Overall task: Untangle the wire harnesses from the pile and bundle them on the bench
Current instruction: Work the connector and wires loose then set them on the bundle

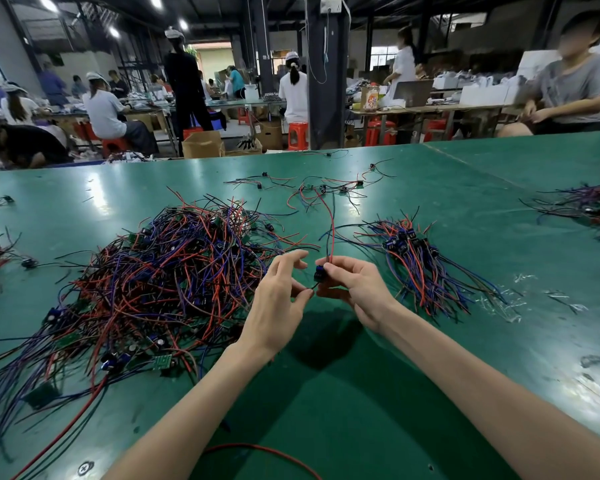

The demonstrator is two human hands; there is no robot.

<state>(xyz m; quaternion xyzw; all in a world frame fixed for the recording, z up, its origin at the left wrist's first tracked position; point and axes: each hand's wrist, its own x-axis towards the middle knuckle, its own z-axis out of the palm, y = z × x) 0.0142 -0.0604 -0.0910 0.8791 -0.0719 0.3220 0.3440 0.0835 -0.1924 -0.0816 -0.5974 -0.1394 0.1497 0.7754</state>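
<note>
- Green matting covers the bench [361, 393]. The only mark we see on it is a small round stamp [85, 468] by the near left edge, and we cannot make out what it shows.
- On a far table stands a jar [370, 97] with an orange label, too blurred for us to read.
- Our left hand [278, 299] pinches a thin black wire of one harness [321, 271] between thumb and a fingertip, with the forefinger raised.
- Our right hand [354, 289] grips the same harness at its small dark connector. The two hands are almost touching, and the harness's red and blue wires rise away from us over the bench.
- To the left of the hands lies the tangled pile [160, 282] of red, blue and black wires with little green boards. Its near strands run off the left edge of the view.
- To the right lies a sorted bundle [416, 261], connectors together at the far end, close to the right hand but apart from it.
- Loose harnesses [312, 188] are scattered farther back, and another heap [589, 206] sits at the right edge.
- Bare mat shows between our forearms, where a lone red wire [264, 450] curves near the front edge.
</note>
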